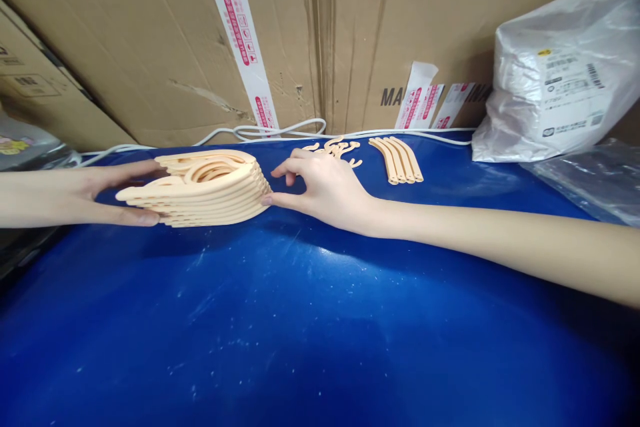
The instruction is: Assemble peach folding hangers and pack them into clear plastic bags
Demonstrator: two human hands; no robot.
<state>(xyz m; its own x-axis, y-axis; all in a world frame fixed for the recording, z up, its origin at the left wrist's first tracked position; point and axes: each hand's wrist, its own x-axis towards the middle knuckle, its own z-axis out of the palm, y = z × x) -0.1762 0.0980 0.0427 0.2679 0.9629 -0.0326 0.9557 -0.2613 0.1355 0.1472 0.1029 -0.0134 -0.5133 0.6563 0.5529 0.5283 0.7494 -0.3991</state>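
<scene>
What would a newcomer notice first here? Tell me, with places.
The stack of cream-coloured pieces between the left hand and the right hand, left of centre, stands out first. The bright blue table fills the lower part of the view. A bulky pale bag with a label sits at the back right.

Cream stack of flat, curved pieces [215,199] between left hand [83,195] and right hand [333,190], left of centre over smooth blue tabletop [310,333]. Loose pile of small cream hooked pieces [340,150] behind right hand; row of four curved cream bars [400,160] right of pile. Thin white cable [280,139] along back edge, brown cardboard boxes [360,33] behind it. White plastic bag [545,87], back right.
</scene>
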